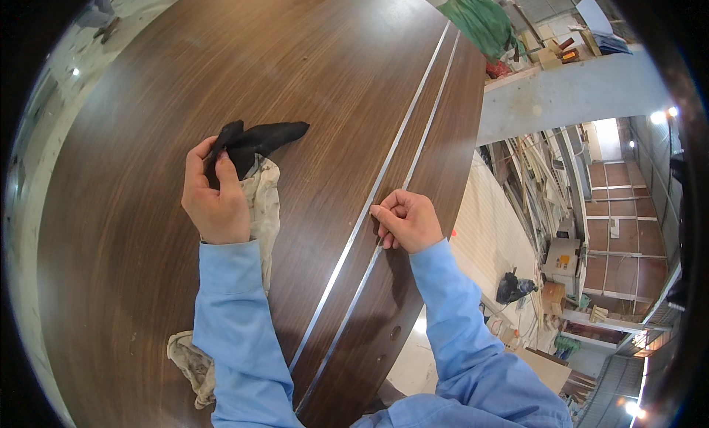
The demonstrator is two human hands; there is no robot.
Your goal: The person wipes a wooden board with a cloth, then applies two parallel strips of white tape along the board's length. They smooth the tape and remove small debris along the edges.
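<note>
Creased black fabric (262, 141) in 1 curled hand (216, 199)

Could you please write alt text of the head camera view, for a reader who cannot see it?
A person's left hand grips black fabric above a dark wood-grain panel, while the curled right hand is over two pale lines running along it. Off-white cloth shows on both sides of the blue left sleeve.
</note>
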